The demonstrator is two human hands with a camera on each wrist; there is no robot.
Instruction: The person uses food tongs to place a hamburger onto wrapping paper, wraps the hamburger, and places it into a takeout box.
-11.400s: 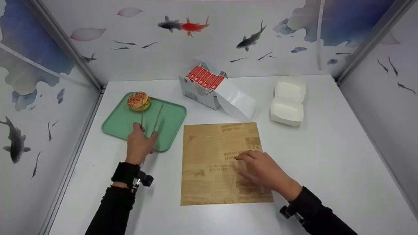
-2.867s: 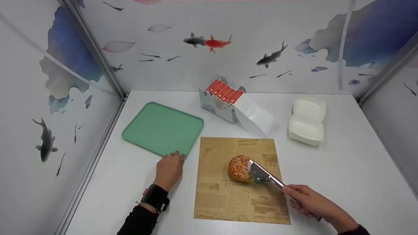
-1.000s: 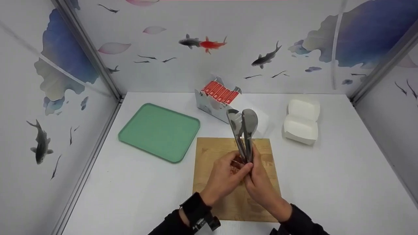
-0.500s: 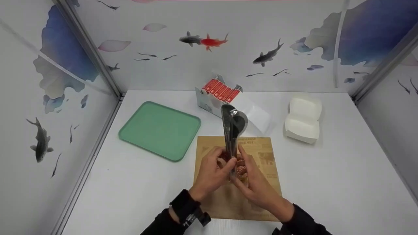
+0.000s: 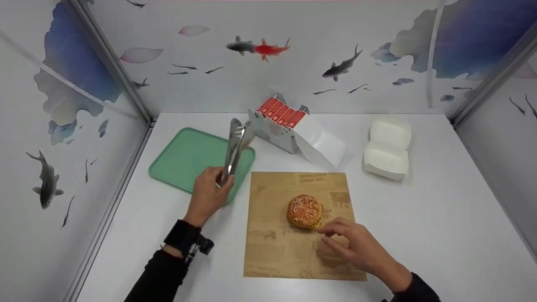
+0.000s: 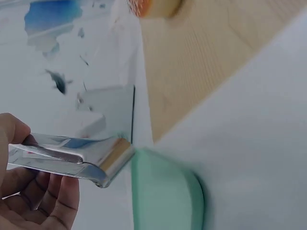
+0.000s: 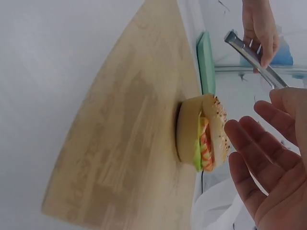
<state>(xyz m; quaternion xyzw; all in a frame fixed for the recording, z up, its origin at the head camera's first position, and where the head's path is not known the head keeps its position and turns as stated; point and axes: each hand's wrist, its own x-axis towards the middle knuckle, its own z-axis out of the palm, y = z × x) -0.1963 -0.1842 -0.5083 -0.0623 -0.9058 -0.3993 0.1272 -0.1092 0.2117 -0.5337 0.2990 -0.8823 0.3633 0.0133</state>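
Left grip (image 5: 208,194) holds shiny metal tongs (image 5: 231,154) | right grip (image 5: 355,244) relaxed | round seeded burger (image 5: 304,211)

The left hand (image 6: 60,203) comes in at the lower left, gripping a pair of shiny metal tongs (image 6: 108,158), their bent end pointing right. That end overlaps the edge of a green tray (image 6: 168,196); whether they touch cannot be told. A brown sheet (image 6: 206,62) lies on the white tabletop (image 6: 259,143), one corner near the tray. At the top edge, a seeded bun (image 6: 156,7) is cut off. Behind stand a grey panel (image 6: 115,110) and a wall with a blue patch (image 6: 53,14) and a dark fish (image 6: 58,82).
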